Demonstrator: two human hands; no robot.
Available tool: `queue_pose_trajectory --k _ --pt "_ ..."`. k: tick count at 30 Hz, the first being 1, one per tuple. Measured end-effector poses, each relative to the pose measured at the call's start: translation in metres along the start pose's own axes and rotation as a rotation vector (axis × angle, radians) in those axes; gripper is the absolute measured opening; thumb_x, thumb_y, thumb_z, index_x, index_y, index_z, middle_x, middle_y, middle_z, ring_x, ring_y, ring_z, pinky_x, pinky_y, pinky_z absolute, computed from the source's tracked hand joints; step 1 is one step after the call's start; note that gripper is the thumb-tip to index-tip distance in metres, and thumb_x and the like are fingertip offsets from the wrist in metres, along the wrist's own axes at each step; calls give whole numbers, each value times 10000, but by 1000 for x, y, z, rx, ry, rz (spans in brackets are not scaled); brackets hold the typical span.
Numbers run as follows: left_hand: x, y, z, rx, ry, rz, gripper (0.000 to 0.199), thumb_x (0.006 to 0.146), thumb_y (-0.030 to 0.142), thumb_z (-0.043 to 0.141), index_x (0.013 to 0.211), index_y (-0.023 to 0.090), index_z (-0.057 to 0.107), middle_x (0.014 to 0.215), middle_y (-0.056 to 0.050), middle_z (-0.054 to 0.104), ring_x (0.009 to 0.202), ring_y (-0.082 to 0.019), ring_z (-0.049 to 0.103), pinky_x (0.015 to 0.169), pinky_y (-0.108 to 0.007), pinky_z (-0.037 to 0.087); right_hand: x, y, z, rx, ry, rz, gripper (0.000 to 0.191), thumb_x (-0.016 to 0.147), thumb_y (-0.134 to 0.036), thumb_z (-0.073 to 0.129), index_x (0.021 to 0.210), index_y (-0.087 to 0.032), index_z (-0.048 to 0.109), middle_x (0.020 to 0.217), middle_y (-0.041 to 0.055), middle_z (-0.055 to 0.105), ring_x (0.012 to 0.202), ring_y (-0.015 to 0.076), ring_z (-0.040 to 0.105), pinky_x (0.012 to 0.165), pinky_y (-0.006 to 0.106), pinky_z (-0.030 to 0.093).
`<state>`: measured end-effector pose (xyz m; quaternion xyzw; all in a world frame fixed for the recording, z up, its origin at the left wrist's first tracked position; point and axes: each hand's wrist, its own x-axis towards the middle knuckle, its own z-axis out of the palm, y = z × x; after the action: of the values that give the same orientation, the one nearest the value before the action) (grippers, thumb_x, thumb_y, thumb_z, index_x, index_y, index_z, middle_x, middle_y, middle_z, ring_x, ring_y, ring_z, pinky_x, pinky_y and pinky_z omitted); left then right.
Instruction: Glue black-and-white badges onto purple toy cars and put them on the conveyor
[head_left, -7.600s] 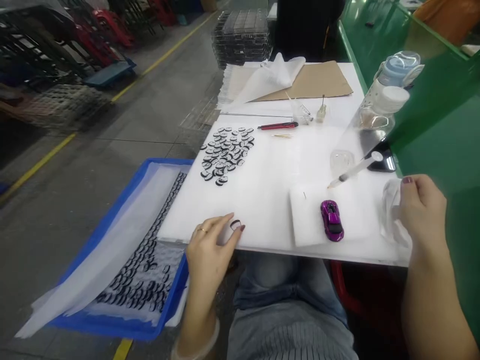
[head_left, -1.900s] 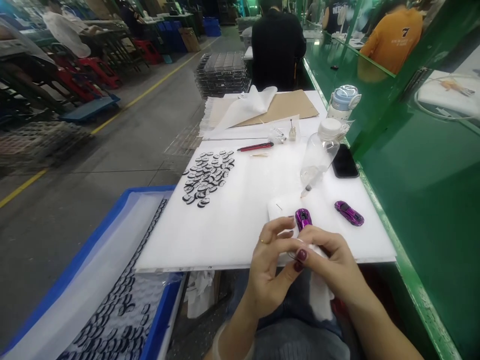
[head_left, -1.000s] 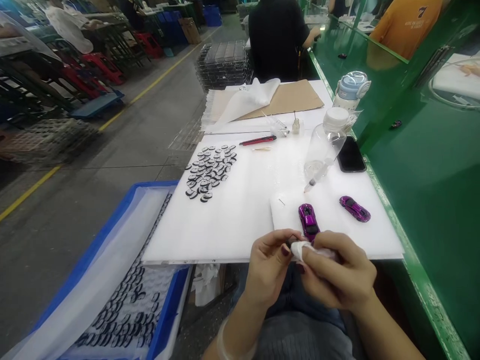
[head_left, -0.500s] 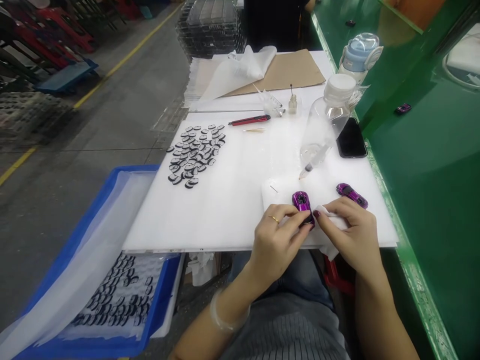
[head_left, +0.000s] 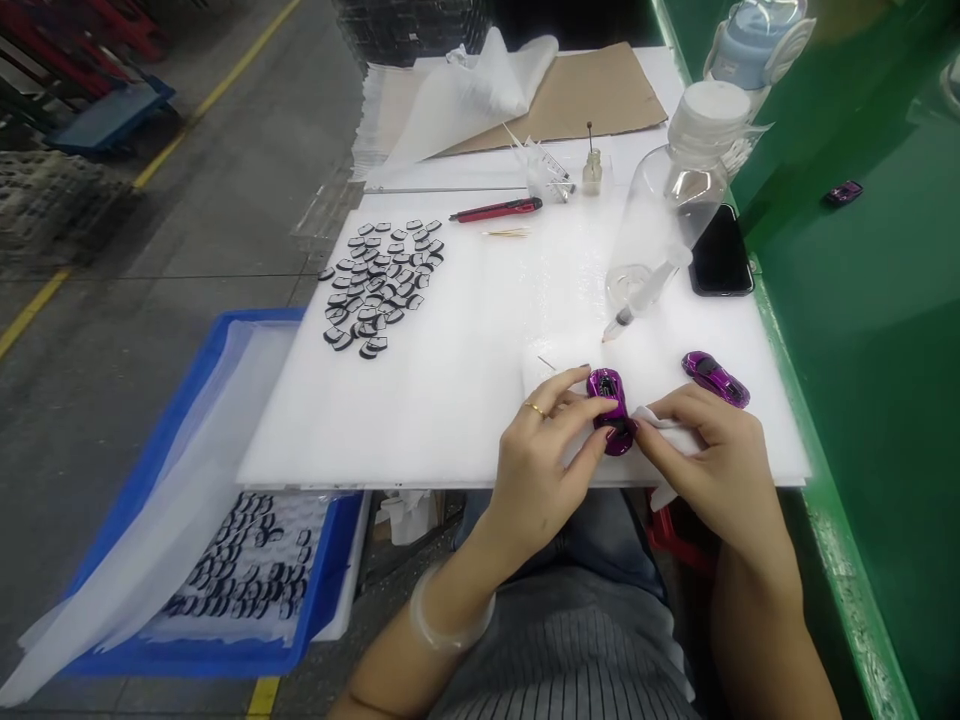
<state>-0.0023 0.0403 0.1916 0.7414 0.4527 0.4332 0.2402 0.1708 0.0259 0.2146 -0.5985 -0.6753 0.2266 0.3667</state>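
A purple toy car (head_left: 616, 440) stands near the front edge of the white work surface. My left hand (head_left: 544, 460) grips it from the left, thumb and fingers on its side and top. On the right, my right hand (head_left: 716, 460) pinches a white cloth or tissue (head_left: 679, 436), its fingertips against the car's right side. A second purple car (head_left: 715, 378) lies just beyond my right hand. Left on the surface is a spread of small black-and-clear parts (head_left: 382, 280). A syringe (head_left: 645, 295) leans by a clear bottle (head_left: 667, 190), tip down on the surface.
A red cutter (head_left: 496, 210), toothpicks (head_left: 507, 233), a small glass vial (head_left: 592, 173) and a black phone (head_left: 721, 252) lie farther back. Cardboard (head_left: 577, 100) is behind them. At lower left a blue tray (head_left: 202, 660) holds more small parts under a white sheet.
The view has shifted slightly. My left hand's fingers have spread along the near car, with the index finger now at its far end. My right hand still holds the white cloth.
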Motion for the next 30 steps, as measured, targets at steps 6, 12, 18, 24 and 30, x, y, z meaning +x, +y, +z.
queue_pose_trajectory --k 6,12,18,24,30 --pt "7 -2 -8 -24 -110 -50 213 871 130 669 1070 185 719 1267 -107 683 1164 -239 649 997 -403 552 8 -4 -5 -31 -134 11 198 872 -195 619 678 -183 579 624 -35 579 575 98 515 546 229 375" --pt "7 -3 -7 -8 -92 -50 212 871 113 645 1055 195 711 1264 -99 672 1120 -230 652 973 -414 556 16 -1 -10 -72 -185 -40 222 831 -144 624 626 -174 544 558 -53 514 530 82 466 505 221 340" --pt "8 -4 -12 -6 -202 -48 330 787 164 762 1103 212 676 1360 -97 613 1220 -257 590 1040 -461 510 -6 17 9 -76 195 -337 78 866 -118 644 881 -190 669 761 10 605 624 101 548 540 219 418" --pt "7 -5 -10 -12 -173 -61 334 780 127 753 1092 218 676 1316 -86 625 1202 -247 588 1037 -467 506 -19 11 28 -278 315 -403 74 844 -121 670 854 -194 677 807 21 638 535 68 518 489 205 424" --pt "8 -3 -8 -68 -146 -107 241 804 156 744 1035 219 712 1299 -81 649 1166 -264 606 1016 -494 512 -5 2 -4 -220 207 -149 140 871 -224 663 735 -192 659 663 -16 623 511 91 511 483 238 397"
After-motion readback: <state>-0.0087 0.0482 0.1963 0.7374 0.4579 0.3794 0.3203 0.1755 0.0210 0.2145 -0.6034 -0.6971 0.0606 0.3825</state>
